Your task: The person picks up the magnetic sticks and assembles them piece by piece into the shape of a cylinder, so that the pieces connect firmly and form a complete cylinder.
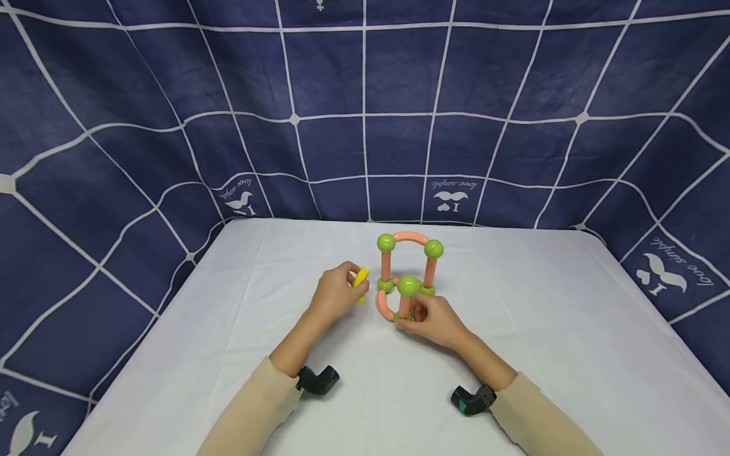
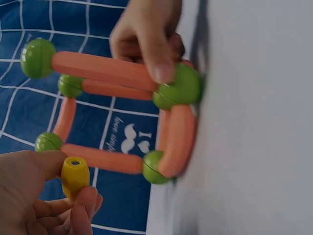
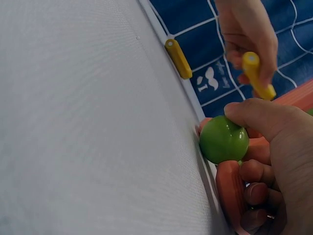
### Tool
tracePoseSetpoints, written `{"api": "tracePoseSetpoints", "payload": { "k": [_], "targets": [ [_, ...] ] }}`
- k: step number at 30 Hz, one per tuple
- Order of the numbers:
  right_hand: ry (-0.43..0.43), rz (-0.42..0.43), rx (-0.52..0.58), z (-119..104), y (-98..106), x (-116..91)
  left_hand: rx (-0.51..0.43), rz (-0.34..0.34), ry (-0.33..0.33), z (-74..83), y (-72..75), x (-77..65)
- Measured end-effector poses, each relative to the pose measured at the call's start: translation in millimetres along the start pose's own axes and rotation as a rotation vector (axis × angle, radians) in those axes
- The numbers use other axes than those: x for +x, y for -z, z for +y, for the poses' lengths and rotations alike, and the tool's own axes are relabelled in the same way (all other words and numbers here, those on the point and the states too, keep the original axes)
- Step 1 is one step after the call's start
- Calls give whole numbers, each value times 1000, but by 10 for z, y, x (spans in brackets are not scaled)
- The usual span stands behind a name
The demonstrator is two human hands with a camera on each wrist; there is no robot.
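Note:
My left hand (image 1: 336, 291) pinches a yellow rod (image 1: 361, 276) between thumb and fingers, left of a frame of green balls and orange rods. In the left wrist view, the yellow rod (image 2: 75, 177) points one end at the camera. My right hand (image 1: 436, 320) grips the near lower corner of the frame, with its thumb on the green ball (image 3: 224, 140) there. An upright orange rod (image 1: 405, 306) rises from that corner to another green ball (image 1: 408, 285). At the back, two more upright rods carry balls joined by a curved orange rod (image 1: 410, 236). Part of the base hides behind my right hand.
A second yellow rod (image 3: 178, 58) lies on the white tabletop (image 3: 98, 122) near my left hand. Behind the table hangs a dark blue cloth (image 1: 399, 145) with white lines. Both wrists wear black devices (image 1: 318, 380).

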State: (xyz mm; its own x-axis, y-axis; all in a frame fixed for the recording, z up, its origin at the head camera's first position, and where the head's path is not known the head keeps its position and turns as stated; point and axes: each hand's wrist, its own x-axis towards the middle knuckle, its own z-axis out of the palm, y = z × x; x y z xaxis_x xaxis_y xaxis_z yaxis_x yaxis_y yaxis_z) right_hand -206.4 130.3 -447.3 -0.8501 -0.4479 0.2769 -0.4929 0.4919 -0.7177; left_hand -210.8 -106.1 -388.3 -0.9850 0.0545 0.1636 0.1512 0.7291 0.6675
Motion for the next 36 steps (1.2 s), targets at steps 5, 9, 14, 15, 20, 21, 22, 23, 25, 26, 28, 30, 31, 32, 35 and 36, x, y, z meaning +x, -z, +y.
{"api": "tracePoseSetpoints", "payload": {
  "k": [5, 9, 14, 15, 20, 21, 22, 23, 25, 26, 28, 30, 31, 32, 35, 36],
  "targets": [
    [-8, -12, 12, 8, -18, -10, -134, 60, -3, 168, 36, 38],
    [9, -8, 19, 9, -24, -9, -174, 98, -21, 266, 40, 67],
    [19, -5, 17, 9, -20, 0, -183, 93, -38, 343, 58, 102],
    [21, -6, 15, 8, -19, 3, -185, 90, -37, 355, 63, 108],
    [19, -11, 12, 0, -7, 10, -209, 79, -4, 416, 78, 134],
    [18, -10, 11, -1, -2, 10, -212, 81, 5, 431, 78, 139],
    [18, -8, 10, -5, 3, 10, -215, 83, 15, 451, 78, 143],
    [18, -5, 9, -7, 7, 10, -220, 85, 25, 474, 81, 146],
    [20, 1, 4, -10, 15, 13, -217, 96, 41, 522, 81, 153],
    [21, 4, 0, -11, 17, 13, -220, 98, 50, 545, 79, 156],
    [22, 9, -5, -13, 20, 15, -228, 100, 75, 587, 68, 161],
    [23, 10, -9, -14, 19, 15, -234, 101, 97, 618, 47, 162],
    [23, 10, -9, -15, 17, 13, -240, 100, 108, 630, 33, 162],
    [23, 10, -7, -17, 16, 12, -245, 100, 120, 642, 19, 161],
    [25, 8, -3, -19, 9, 4, -260, 97, 147, 675, -16, 152],
    [28, 8, -2, -20, 8, 4, -266, 95, 151, 687, -23, 148]
  ]
}}
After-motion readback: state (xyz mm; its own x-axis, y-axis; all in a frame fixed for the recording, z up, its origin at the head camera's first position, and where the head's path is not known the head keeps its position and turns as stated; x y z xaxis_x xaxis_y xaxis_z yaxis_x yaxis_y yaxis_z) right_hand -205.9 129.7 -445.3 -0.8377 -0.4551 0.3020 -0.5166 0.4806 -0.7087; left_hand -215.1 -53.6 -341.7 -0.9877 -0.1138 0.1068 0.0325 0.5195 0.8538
